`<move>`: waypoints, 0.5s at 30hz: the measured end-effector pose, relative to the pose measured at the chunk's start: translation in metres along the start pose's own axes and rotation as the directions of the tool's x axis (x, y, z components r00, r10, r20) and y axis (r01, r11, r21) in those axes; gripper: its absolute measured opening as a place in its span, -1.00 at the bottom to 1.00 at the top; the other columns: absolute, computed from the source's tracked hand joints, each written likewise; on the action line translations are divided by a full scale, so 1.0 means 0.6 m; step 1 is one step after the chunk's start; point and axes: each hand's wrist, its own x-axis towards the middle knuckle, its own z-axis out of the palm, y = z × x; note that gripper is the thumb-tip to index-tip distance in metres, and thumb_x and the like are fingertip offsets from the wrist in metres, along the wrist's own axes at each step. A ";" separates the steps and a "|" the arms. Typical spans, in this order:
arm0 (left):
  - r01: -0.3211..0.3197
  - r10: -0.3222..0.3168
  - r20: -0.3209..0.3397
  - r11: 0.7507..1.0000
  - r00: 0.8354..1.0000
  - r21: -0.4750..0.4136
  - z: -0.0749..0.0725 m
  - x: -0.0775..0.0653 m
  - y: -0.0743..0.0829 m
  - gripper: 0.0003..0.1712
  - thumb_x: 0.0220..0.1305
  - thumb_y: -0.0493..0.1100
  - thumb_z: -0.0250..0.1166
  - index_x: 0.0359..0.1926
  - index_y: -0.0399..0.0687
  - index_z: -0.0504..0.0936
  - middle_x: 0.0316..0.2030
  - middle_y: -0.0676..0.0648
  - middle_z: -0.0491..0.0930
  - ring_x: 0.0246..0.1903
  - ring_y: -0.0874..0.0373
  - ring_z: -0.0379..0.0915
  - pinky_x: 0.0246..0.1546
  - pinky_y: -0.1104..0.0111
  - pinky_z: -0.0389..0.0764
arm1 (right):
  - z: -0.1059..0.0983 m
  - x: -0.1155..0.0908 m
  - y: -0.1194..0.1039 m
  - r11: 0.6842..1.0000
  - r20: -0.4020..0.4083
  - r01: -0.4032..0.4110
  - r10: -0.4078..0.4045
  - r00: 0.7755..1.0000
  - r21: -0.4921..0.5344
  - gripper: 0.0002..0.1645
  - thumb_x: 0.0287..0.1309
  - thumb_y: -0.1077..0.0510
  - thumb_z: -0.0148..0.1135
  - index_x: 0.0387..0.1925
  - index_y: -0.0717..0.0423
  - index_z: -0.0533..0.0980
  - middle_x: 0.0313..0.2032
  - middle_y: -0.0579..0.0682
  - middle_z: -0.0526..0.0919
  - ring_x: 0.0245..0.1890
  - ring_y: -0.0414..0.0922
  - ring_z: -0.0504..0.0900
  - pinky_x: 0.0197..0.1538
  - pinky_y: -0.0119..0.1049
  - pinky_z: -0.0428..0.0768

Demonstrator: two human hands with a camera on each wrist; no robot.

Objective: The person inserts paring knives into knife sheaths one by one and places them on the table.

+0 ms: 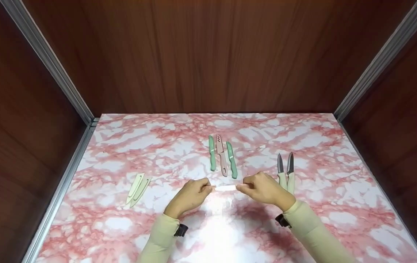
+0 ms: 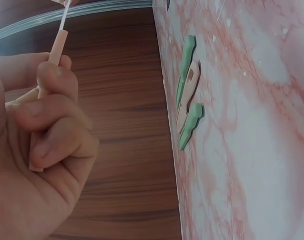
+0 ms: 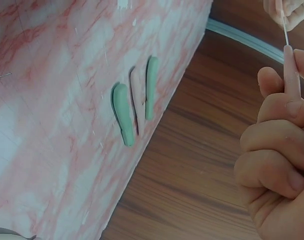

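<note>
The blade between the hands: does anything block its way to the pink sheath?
Nothing visible does. The blade runs straight from the right hand to the sheath in the left hand; the green knives lie beyond both hands.

Strong glare — tabletop [image 1: 219,237], lower ctr.

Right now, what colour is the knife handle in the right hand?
Pale pink; the knife handle shows best in the right wrist view.

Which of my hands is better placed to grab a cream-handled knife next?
Probably your right hand: it's beside the cream-handled knives, while your left hand is farther away, nearer the cream sheaths. Your right grips the pink knife, so would likely need freeing first.
</note>
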 end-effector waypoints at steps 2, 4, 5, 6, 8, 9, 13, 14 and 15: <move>0.000 0.000 -0.003 1.000 1.000 0.001 0.000 -0.001 0.000 -0.76 0.44 -0.06 0.02 -0.40 0.05 0.46 -0.69 0.15 0.17 -0.70 0.30 -0.02 -0.59 0.43 0.16 | 0.001 -0.001 0.000 1.000 0.003 0.002 -0.002 1.000 0.004 -0.44 0.26 -0.17 0.12 -0.77 -0.15 0.19 -0.77 -0.35 0.04 -0.75 -0.41 0.00 -0.63 -0.46 0.07; -0.007 0.007 -0.012 1.000 1.000 0.011 0.001 -0.001 0.000 -0.76 0.43 -0.07 0.03 -0.41 0.04 0.46 -0.69 0.16 0.17 -0.70 0.31 -0.01 -0.60 0.44 0.16 | 0.003 -0.001 0.000 1.000 0.010 0.009 -0.009 1.000 0.006 -0.45 0.26 -0.17 0.12 -0.77 -0.15 0.21 -0.77 -0.35 0.06 -0.75 -0.41 0.02 -0.62 -0.47 0.08; -0.011 0.011 -0.016 1.000 1.000 0.015 0.002 -0.001 0.000 -0.76 0.43 -0.07 0.04 -0.41 0.02 0.47 -0.69 0.16 0.18 -0.70 0.31 0.00 -0.60 0.44 0.16 | 0.004 -0.001 0.000 1.000 0.016 0.012 -0.012 1.000 0.008 -0.46 0.27 -0.17 0.12 -0.77 -0.15 0.22 -0.77 -0.35 0.07 -0.75 -0.41 0.03 -0.62 -0.47 0.09; -0.018 0.019 -0.021 1.000 1.000 0.021 0.002 -0.001 0.001 -0.76 0.42 -0.07 0.05 -0.42 0.01 0.47 -0.69 0.16 0.19 -0.70 0.32 0.02 -0.60 0.44 0.17 | 0.005 0.000 0.000 1.000 0.021 0.015 -0.015 1.000 0.009 -0.46 0.27 -0.17 0.12 -0.77 -0.15 0.23 -0.77 -0.34 0.09 -0.75 -0.41 0.04 -0.62 -0.47 0.09; -0.030 0.031 -0.028 0.999 0.999 0.032 0.003 -0.001 0.002 -0.75 0.41 -0.08 0.06 -0.43 -0.01 0.48 -0.69 0.18 0.20 -0.70 0.33 0.04 -0.60 0.45 0.19 | 0.006 0.000 0.002 1.000 0.030 0.019 -0.019 0.999 0.011 -0.47 0.27 -0.16 0.11 -0.77 -0.15 0.25 -0.77 -0.34 0.12 -0.76 -0.41 0.06 -0.62 -0.47 0.11; -0.035 0.036 -0.030 0.999 0.999 0.035 0.003 -0.001 0.003 -0.75 0.41 -0.09 0.07 -0.44 -0.02 0.48 -0.69 0.18 0.21 -0.69 0.33 0.05 -0.59 0.44 0.19 | 0.007 -0.001 0.002 1.000 0.035 0.019 -0.019 0.999 0.012 -0.48 0.27 -0.17 0.11 -0.76 -0.16 0.26 -0.77 -0.34 0.13 -0.76 -0.41 0.07 -0.62 -0.48 0.11; -0.049 0.051 -0.035 0.998 0.998 0.043 0.004 -0.001 0.006 -0.74 0.40 -0.10 0.09 -0.46 -0.04 0.48 -0.69 0.18 0.19 -0.69 0.33 0.06 -0.59 0.44 0.19 | 0.008 0.000 0.002 1.000 0.050 0.024 -0.025 0.998 0.018 -0.48 0.28 -0.17 0.10 -0.76 -0.16 0.28 -0.76 -0.33 0.16 -0.77 -0.40 0.10 -0.62 -0.47 0.13; -0.049 0.051 -0.037 0.998 0.998 0.043 0.004 -0.001 0.007 -0.74 0.39 -0.10 0.09 -0.47 -0.02 0.47 -0.70 0.18 0.18 -0.69 0.33 0.06 -0.59 0.43 0.18 | 0.008 0.000 0.002 0.999 0.052 0.026 -0.027 0.998 0.021 -0.48 0.28 -0.17 0.09 -0.76 -0.16 0.27 -0.76 -0.33 0.16 -0.77 -0.40 0.10 -0.62 -0.47 0.13; -0.050 0.052 -0.038 0.998 0.998 0.041 0.004 -0.001 0.008 -0.75 0.39 -0.11 0.10 -0.47 -0.01 0.47 -0.70 0.18 0.18 -0.70 0.33 0.06 -0.60 0.43 0.18 | 0.008 0.001 0.001 0.999 0.056 0.027 -0.028 0.998 0.023 -0.47 0.29 -0.17 0.08 -0.76 -0.16 0.27 -0.76 -0.32 0.16 -0.77 -0.40 0.10 -0.63 -0.47 0.13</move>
